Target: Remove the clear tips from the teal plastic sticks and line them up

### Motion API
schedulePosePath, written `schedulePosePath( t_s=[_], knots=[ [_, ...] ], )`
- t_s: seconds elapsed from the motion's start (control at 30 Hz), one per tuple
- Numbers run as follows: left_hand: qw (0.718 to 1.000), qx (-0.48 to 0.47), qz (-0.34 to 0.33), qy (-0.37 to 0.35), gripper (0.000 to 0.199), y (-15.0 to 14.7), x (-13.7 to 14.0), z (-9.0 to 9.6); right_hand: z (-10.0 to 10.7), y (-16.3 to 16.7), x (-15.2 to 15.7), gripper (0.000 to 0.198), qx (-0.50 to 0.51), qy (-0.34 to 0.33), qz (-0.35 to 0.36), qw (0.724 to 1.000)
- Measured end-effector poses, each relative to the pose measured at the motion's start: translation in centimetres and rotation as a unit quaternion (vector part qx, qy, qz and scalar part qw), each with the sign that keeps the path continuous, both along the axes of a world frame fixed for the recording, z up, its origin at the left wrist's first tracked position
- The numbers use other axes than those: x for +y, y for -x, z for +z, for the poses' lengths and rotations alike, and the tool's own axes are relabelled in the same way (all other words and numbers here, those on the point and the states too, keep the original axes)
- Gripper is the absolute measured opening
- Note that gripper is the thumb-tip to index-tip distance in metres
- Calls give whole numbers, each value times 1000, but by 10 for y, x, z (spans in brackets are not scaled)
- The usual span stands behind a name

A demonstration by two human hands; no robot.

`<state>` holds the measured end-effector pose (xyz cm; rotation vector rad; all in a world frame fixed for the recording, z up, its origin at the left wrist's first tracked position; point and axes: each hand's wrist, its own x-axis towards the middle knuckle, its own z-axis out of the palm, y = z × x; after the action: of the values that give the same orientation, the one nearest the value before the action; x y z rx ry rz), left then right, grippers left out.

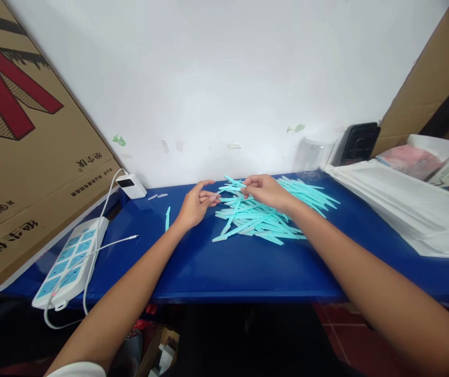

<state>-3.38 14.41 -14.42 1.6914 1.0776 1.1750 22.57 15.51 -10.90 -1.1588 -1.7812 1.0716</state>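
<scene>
A loose heap of turquoise eyebrow razors [263, 225] lies on the blue table. My right hand [265, 191] is over the back of the heap, its thumb and fingers pinched on a turquoise eyebrow razor [232, 180] that points to the left. At the heap's left edge is my left hand [198, 203], thumb and fingertips brought together. Whatever it pinches is too small to make out. One separate turquoise razor [167, 218] lies left of this hand, and farther back are small clear pieces [158, 196] that look like blade caps.
On the left, a white power strip [70, 262] with cables and a small white device [131, 186] stand beside a large carton [31, 131]. White paper-like sheets [405, 204] are stacked at right. A clear container [315, 152] and a black object [360, 142] stand against the wall.
</scene>
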Motion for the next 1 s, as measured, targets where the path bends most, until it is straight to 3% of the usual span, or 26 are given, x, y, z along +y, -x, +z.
schedulePosePath(
  t_s=[0.07,0.23,0.33,1.0],
  knots=[
    [998,33,32,-32,55,-1,-3,3,-1,0,1,15,15,16,3,1000],
    [982,100,85,-132,27,-1,-10,15,2,1,0,16,67,60,20,996],
    [975,102,104,-168,23,-2,-13,19,6,1,-4,16,96,83,31,991],
    [960,137,116,-215,18,-6,-18,20,8,-4,-2,18,152,168,55,972]
  ],
)
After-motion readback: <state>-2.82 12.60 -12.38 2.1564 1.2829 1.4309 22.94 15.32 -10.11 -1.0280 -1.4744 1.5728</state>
